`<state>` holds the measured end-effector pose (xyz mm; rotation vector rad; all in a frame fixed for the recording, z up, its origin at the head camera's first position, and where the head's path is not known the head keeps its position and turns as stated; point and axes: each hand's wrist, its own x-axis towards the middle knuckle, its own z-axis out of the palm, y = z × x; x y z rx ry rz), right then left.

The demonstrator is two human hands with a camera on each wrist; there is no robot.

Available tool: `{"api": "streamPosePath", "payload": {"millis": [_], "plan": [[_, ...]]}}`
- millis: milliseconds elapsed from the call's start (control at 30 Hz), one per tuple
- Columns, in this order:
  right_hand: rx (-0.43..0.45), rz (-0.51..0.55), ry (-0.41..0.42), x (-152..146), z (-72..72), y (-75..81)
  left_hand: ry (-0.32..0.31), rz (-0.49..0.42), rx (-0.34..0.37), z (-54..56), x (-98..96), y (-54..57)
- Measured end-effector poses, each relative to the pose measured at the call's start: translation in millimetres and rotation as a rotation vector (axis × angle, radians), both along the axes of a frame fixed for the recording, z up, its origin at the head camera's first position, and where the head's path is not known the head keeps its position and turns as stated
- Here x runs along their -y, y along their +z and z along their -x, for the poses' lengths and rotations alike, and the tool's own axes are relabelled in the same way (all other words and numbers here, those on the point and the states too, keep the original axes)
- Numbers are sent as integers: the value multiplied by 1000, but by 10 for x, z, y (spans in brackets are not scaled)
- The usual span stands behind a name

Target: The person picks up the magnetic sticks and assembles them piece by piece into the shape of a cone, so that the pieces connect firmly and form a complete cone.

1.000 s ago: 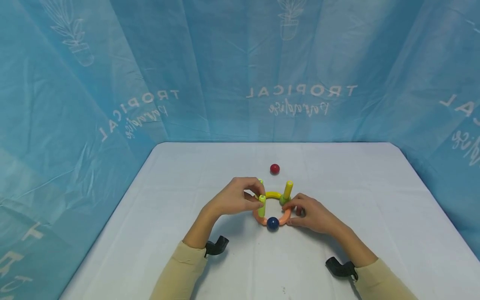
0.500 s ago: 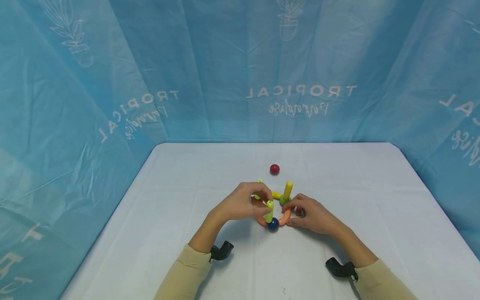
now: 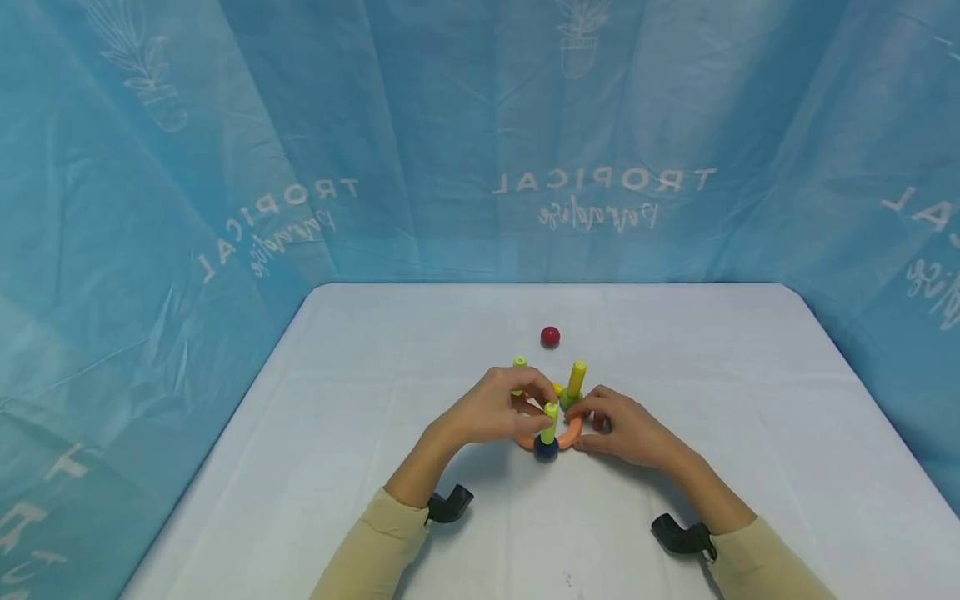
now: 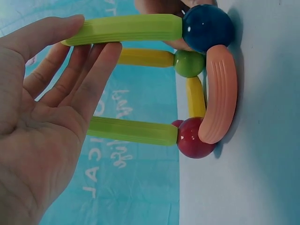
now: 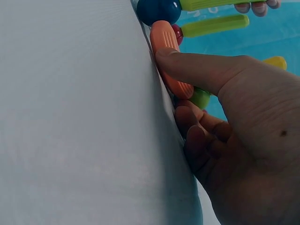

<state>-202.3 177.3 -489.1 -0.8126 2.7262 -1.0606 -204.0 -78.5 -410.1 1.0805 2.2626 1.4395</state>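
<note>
In the left wrist view, my left hand [image 4: 51, 117] pinches a light green rod [image 4: 131, 28] between thumb and fingertips. The rod's far end meets a dark blue ball [image 4: 208, 28]. My right hand [image 3: 626, 429] holds an orange curved piece [image 5: 171, 40], thumb on its near side, other fingers behind it, partly hidden. This piece runs from the blue ball to a green ball [image 4: 189, 63] bearing an upright yellow rod [image 3: 576, 379]. Another orange curved piece [image 4: 222, 93] joins the blue ball and a red ball [image 4: 196, 138], which carries a second light green rod [image 4: 131, 130].
A loose red ball [image 3: 551, 337] lies beyond the ring on the white tabletop [image 3: 420, 333]. A yellow curved piece [image 4: 195, 96] forms the ring's far side. Blue printed cloth [image 3: 450, 150] hangs behind and at both sides.
My left hand has brought the light green rod rightward and slightly nearer, from over the ring's left side onto the blue ball. The right hand keeps its place on the orange curved piece.
</note>
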Motion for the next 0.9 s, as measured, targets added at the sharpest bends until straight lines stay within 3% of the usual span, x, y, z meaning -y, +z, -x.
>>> {"api": "streamPosePath", "payload": {"millis": [367, 567, 700, 900], "plan": [[-4, -3, -3, -1, 6, -29, -9, -4, -17, 9, -2, -12], [3, 4, -13, -12, 1, -33, 6, 12, -56, 6, 44, 33], [19, 4, -19, -15, 3, -30, 59, -17, -83, -21, 88, 119], [34, -20, -22, -5, 13, -18, 195, -168, -197, -91, 173, 338]]}}
